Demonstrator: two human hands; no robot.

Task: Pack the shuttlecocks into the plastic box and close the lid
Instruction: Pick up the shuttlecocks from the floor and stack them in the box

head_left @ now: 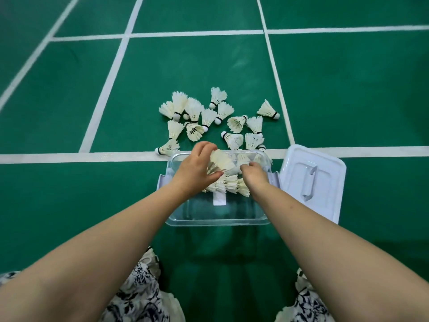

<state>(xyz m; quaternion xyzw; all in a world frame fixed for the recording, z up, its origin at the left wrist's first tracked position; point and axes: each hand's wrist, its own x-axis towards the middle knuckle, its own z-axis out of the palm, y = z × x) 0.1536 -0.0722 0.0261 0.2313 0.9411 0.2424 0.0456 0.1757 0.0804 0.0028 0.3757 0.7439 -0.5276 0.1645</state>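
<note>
A clear plastic box (216, 220) stands open on the green court floor in front of me. Several white shuttlecocks lie inside it (228, 185). My left hand (193, 169) is over the box, fingers closed on a shuttlecock (221, 160) by its feathers. My right hand (254, 174) reaches down into the box among the shuttlecocks, fingers curled; whether it grips one is hidden. Beyond the box, a loose heap of several shuttlecocks (209, 119) lies on the floor. The white lid (312, 180) rests right of the box, handle side up.
White court lines (92, 156) cross the green floor just behind the box. My knees in patterned black-and-white fabric (141, 296) are at the bottom edge. A stray shuttlecock (268, 110) lies at the heap's far right.
</note>
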